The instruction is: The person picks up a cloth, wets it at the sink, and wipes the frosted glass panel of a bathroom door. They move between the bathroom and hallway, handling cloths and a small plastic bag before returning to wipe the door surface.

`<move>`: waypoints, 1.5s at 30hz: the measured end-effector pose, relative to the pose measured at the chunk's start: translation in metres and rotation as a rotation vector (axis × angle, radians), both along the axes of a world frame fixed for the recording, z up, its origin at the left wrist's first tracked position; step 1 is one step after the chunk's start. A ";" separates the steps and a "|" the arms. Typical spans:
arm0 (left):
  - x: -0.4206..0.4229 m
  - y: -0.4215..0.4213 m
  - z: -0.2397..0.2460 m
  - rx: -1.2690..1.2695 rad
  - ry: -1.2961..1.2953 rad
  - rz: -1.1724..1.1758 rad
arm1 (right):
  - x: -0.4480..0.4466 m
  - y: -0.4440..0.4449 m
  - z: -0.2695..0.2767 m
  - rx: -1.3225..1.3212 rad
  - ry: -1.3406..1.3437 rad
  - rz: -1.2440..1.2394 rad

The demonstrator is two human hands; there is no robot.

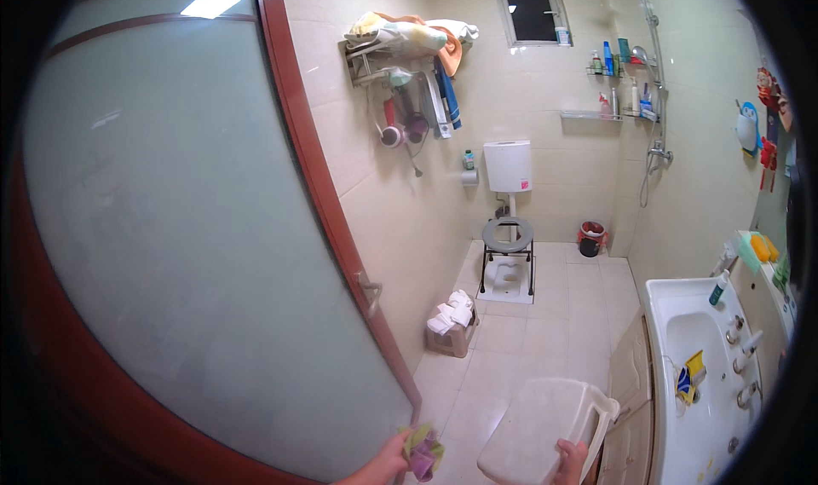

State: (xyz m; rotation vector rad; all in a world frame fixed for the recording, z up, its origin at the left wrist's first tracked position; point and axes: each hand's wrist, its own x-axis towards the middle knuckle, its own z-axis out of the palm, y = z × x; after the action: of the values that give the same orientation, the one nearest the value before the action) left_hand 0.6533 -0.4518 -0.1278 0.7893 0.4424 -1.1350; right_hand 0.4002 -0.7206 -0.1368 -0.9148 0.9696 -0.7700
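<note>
My left hand (391,454) is at the bottom of the view, shut on a crumpled purple and green cloth (424,454), beside the lower edge of the frosted glass door (192,229). To its right, my right hand (572,461) grips a pale plastic lid or board (537,424) near the raised, slotted handle at its right side. The lid or board is tilted above the tiled floor, close to the cabinet under the washbasin. Its lower edge and part of my right hand are cut off by the picture's rim.
A white washbasin (671,370) on the right holds a yellow and blue packet (687,383). A small stool (455,343) with white cloths or paper stands by the left wall. Farther back are a grey-seated commode frame (508,234) over a squat toilet (509,279) and a waste bin (590,242).
</note>
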 end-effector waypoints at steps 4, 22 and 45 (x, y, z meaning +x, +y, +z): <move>-0.013 -0.034 0.022 0.084 -0.406 -0.123 | 0.033 -0.060 -0.013 0.137 -0.001 0.014; 0.002 -0.226 -0.002 0.245 0.221 0.274 | 0.155 -0.253 -0.073 0.212 -0.135 0.377; 0.075 -0.195 -0.218 0.445 0.443 0.058 | 0.221 -0.232 -0.491 0.346 0.532 0.053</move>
State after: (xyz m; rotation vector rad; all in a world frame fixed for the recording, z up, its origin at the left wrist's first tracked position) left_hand 0.7280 -0.6464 -0.3460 0.8981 1.1101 -1.1723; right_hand 0.6216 -0.9529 -0.6276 -0.8491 1.4841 -0.2936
